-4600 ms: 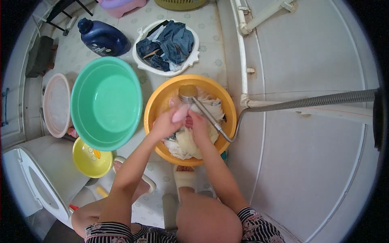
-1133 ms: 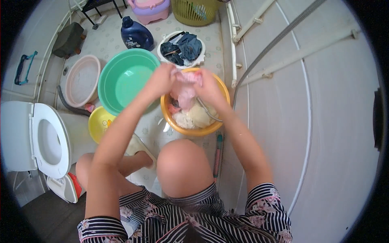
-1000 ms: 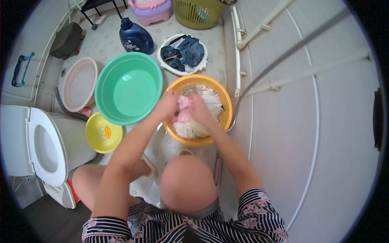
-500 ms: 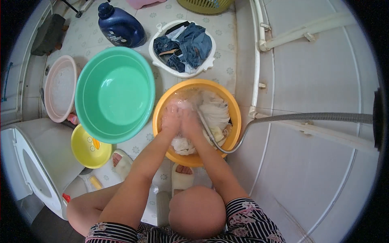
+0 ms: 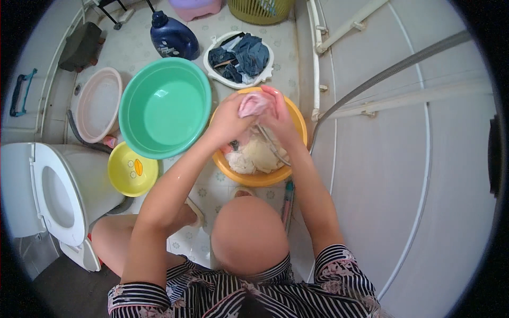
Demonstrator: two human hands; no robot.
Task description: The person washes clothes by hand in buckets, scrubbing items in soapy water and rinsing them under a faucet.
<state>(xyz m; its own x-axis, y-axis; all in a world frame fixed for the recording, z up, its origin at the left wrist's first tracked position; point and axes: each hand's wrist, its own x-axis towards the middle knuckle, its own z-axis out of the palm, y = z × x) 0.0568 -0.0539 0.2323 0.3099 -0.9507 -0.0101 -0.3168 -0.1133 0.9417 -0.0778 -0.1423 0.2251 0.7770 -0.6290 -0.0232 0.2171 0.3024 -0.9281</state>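
Pink cloth is seemingly being squeezed over orange basin in curled left hand, firmer closing being needed from half-open right hand.

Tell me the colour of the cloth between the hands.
The cloth is light pink, seen best in the head view.

The left hand and right hand are hiding parts of the pink cloth and the shower handle's upper end. The top edge is cutting off the basket.
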